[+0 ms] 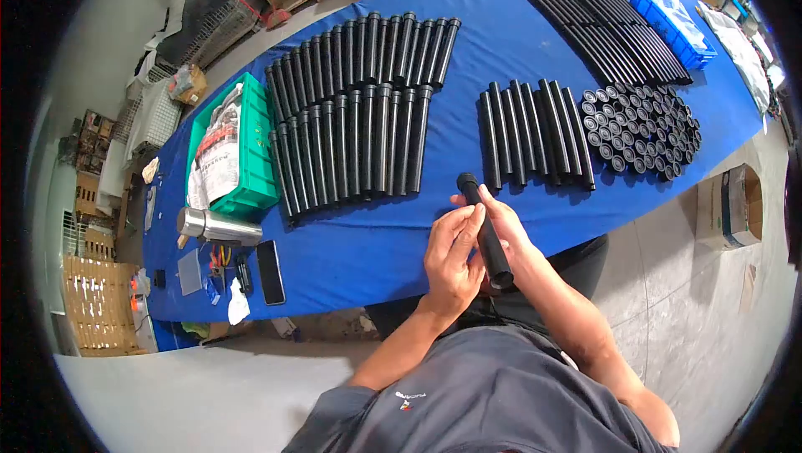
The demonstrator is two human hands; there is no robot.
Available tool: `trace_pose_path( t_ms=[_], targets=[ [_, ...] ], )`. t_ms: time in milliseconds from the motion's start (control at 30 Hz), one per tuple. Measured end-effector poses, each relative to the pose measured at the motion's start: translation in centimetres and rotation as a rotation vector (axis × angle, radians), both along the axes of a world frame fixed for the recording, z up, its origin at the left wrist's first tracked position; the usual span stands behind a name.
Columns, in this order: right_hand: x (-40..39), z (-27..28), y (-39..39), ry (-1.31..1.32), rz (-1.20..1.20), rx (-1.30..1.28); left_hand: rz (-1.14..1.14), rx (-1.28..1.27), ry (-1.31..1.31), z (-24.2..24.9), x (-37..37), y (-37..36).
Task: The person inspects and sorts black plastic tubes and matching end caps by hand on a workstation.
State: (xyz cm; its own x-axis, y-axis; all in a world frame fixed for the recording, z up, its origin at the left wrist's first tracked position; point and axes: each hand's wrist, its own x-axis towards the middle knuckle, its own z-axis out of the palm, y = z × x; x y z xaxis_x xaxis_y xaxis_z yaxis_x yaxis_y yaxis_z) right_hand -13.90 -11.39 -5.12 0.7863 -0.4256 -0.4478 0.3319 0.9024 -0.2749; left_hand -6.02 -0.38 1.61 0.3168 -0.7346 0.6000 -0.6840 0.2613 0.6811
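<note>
A black tube (493, 254) with a wider cap at its far end is held between my hands, just over the table's near edge. My left hand (452, 257) is closed round its left side, fingers near the capped end. From the right, my right hand (506, 223) grips the tube near the cap, partly behind it. The tube's open end points toward my body. Ahead to the right lie loose black tubes (535, 135) without caps and a cluster of round black caps (639, 131). On the left are two rows of capped tubes (355, 139).
A blue cloth (351, 261) covers the table. At left stand a green crate (259, 152), a steel bottle (219, 226) and a phone (271, 272). Thinner black tubes (606, 35) and a blue bin (693, 50) are far right. A cardboard box (729, 211) sits on the floor.
</note>
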Motion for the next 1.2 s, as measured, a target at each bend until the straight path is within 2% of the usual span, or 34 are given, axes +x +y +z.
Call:
trace_pose_path(
  t_ms=[133,233,367,467,567,700,767,800,833,900,933,967,1067,1200],
  targets=[
    [1.0,0.2,0.5,0.102,-0.079,0.119,0.026,0.002,-0.003,0.0,0.0,-0.1],
    [-0.2,-0.1,0.2,-0.117,0.009,0.101,0.023,0.020,0.089,-0.5,0.3,0.0],
    [0.2,0.9,0.3,-0.033,-0.006,0.115,0.038,0.007,0.134,-1.9,0.6,0.0],
    [0.0,0.8,0.3,-0.077,0.039,0.033,0.049,-0.030,-0.020,-0.8,1.1,-0.3],
    [0.2,-2.0,0.1,-0.105,0.039,0.025,0.014,-0.090,0.201,-1.8,0.6,-0.7],
    [0.0,-2.7,-0.1,-0.110,0.055,0.016,-0.028,-0.152,0.324,-2.1,0.3,-0.7],
    [-0.1,-2.1,-0.1,-0.098,0.042,-0.019,-0.005,-0.118,0.199,-2.1,0.7,-0.6],
    [-0.2,-2.1,-0.1,-0.204,0.053,0.028,0.002,-0.100,0.137,-2.0,0.8,-0.5],
    [-0.4,-2.1,-0.1,-0.312,0.064,0.074,-0.022,-0.103,0.264,-2.0,0.9,-0.3],
    [-0.4,-1.8,0.2,-0.159,-0.018,-0.024,-0.075,-0.103,0.515,-1.9,1.2,0.3],
    [-0.7,-1.2,0.3,-0.144,-0.027,-0.026,0.015,-0.115,0.654,-1.9,1.7,0.2],
    [-1.0,-1.1,0.3,-0.132,-0.045,-0.032,-0.001,-0.143,1.000,-1.5,2.2,0.4],
    [-2.4,0.1,-0.1,-0.112,-0.090,-0.054,-0.115,-0.173,1.210,-2.5,5.4,2.0],
    [-3.2,-0.3,-0.5,0.070,0.090,-0.433,-0.202,-0.118,1.376,-4.5,7.5,3.3]
  ],
)
